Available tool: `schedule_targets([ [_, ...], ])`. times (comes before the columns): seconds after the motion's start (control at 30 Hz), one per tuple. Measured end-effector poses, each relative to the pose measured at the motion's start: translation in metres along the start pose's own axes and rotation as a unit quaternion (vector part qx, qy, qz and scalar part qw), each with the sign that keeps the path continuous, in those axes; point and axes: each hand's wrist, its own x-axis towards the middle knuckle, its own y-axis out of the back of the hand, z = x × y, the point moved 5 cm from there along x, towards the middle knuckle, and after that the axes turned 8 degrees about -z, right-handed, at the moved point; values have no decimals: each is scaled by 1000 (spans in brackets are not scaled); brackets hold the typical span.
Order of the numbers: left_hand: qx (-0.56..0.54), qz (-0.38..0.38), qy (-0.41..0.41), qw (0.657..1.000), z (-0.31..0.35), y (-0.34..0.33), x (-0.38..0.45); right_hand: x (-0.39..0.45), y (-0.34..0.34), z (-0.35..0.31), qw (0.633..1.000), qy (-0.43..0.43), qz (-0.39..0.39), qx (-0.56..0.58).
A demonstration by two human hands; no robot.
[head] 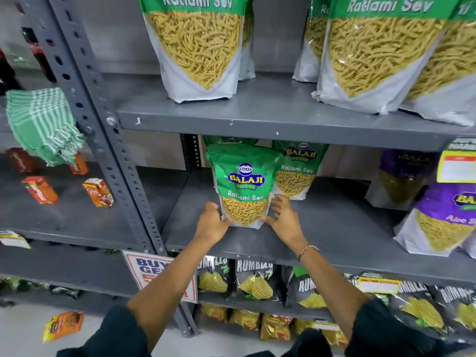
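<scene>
Store aisle, grey steel shelf (334,235), mid-frame.

Left hand (210,224): fingers curled at the lower left edge of the pouch (244,186), thumb on its front corner, a narrow pinch. Right hand (284,220): fingers spread wide, only the thumb touches the pouch's lower right corner. Bracelet (307,249) on the right wrist.

Pouch: green "Ratlami Sev", upright on the shelf near its front edge, centre of frame, between the hands.

Second green pouch (296,171) just behind, to the right. Purple pouches (443,222) well apart at the right edge. Large pouches (198,47) on the shelf above. Black chip bags (255,282) on the shelf below. Orange cartons (41,189) and a green cloth (41,124) at left.
</scene>
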Motion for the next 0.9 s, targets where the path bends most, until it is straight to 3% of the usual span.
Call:
schedule_targets([
  [0.2,-29,-17,-138,990,63,16,-35,-25,12,-26,996,31,35,-77],
  [0.4,-101,-15,-301,948,182,62,-81,-69,91,-128,975,147,154,-57],
  [0.5,-150,-15,-340,928,228,84,-83,-78,136,-174,952,201,222,-62],
  [0.7,-231,28,-352,907,291,116,-44,-63,216,-218,911,210,348,-70],
  [0.77,-228,43,-328,916,304,119,-21,-51,231,-220,902,195,380,-64],
  [0.9,-245,-5,-228,942,321,107,22,-36,236,-220,902,171,383,-97],
])
